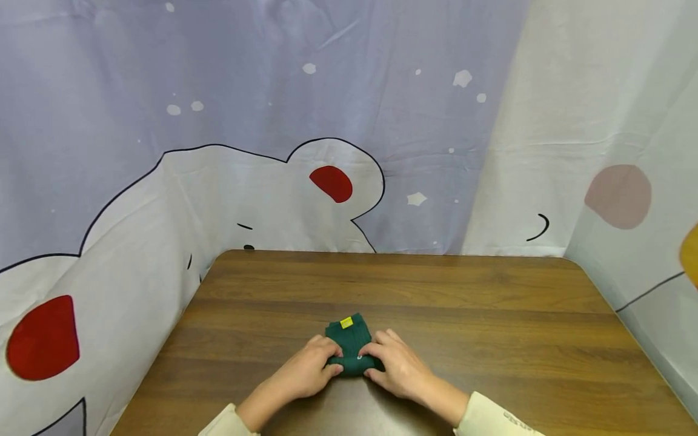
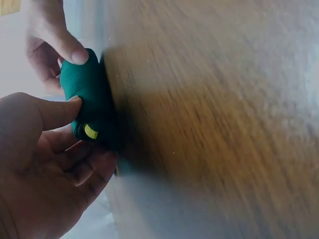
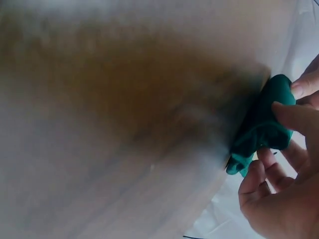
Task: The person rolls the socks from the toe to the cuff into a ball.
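A person sits or stands — I can't tell which — with both forearms over the brown table [image 1: 469,315], working at a green cloth [image 1: 349,343]. The cloth lies on the tabletop between the two hands, its near edge turned into a thick roll, the rest stretching flat away from the person. A yellow tag [image 1: 346,323] sits near its far edge, and a small white mark shows beside the right thumb.

The left hand [image 1: 307,372] pinches the left end of the roll, thumb on the near side, fingers beyond it. The right hand [image 1: 400,370] does the same at the right end; both grips are narrow, closed on the cloth. From the right wrist, that end looks loose, with soft folds opening out.

Pale cream sleeves [image 1: 488,416] cover both forearms down toward the wrists. Behind the table hangs a printed curtain [image 1: 382,109] — lavender and white, with pale flecks, black outlines and red patches.
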Motion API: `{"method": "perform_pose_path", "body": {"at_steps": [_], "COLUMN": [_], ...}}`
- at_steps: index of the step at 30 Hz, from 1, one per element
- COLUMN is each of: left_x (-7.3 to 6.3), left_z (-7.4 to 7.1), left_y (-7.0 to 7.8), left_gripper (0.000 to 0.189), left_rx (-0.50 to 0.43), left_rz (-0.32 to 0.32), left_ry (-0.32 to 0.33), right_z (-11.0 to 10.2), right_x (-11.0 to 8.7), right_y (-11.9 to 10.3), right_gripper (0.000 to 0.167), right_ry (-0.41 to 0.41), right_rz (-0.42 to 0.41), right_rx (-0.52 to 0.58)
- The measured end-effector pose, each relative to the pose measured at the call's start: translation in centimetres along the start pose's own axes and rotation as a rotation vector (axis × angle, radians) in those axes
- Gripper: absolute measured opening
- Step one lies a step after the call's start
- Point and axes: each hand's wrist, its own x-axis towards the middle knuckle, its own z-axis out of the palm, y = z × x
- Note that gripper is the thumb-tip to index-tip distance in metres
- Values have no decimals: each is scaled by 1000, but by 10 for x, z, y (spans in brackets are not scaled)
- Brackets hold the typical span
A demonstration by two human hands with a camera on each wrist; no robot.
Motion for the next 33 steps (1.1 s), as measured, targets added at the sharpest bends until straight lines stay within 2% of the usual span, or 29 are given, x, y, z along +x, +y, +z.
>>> {"method": "perform_pose_path", "body": {"at_steps": [5,11,17,22,27,33], "left_x": [1,-1,-3,-2,-1,2], "left_z": [0,3,5,6,6,5], "left_y": [0,1,2,-1,-2,-3], "left_gripper": [24,36,30,23,21,19], "left_rx": [54,113,133,149,152,151], "left_rz": [26,44,41,63,60,67], "left_ry": [-13,13,45,68,63,25], "right_z": [-1,-3,-6,-8,-5,-3], "right_x": [4,11,18,19,13,6], "right_y": [5,12,18,21,20,12], "right_gripper": [23,19,20,23,37,53], "right_ry": [-31,-113,-188,-216,-177,-120], "right_rz": [-35,-2,50,48,-12,-33], "right_rx": [40,137,243,283,260,136]}}
